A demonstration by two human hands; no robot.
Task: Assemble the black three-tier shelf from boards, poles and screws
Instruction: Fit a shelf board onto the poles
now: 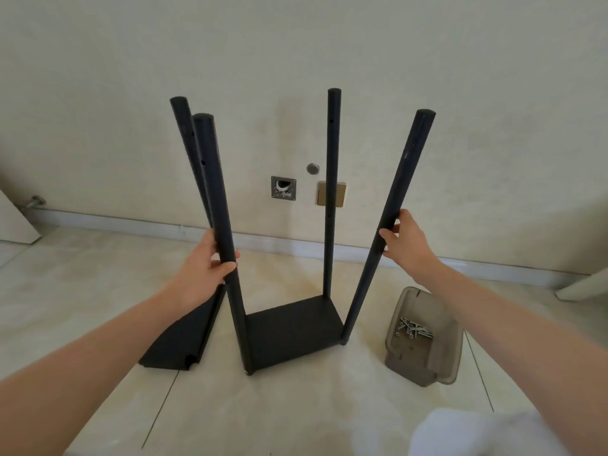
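A black board [292, 330] stands on the tiled floor with black poles rising from its corners. My left hand [207, 261] grips the near left pole [220, 209] about halfway up. My right hand [399, 238] holds the near right pole [391, 205] at a similar height, fingers curled round it. The far right pole [331, 179] stands upright and free. The far left pole [184, 133] rises behind the near left one, its lower part hidden by my hand. More black boards [179, 337] lie flat on the floor left of the frame.
A translucent grey plastic bin [424, 366] with several silver screws [413, 330] inside sits on the floor to the right. The wall behind has a metal outlet box [283, 188] and a gold cover plate [340, 193]. A white cloth [477, 436] lies at bottom right.
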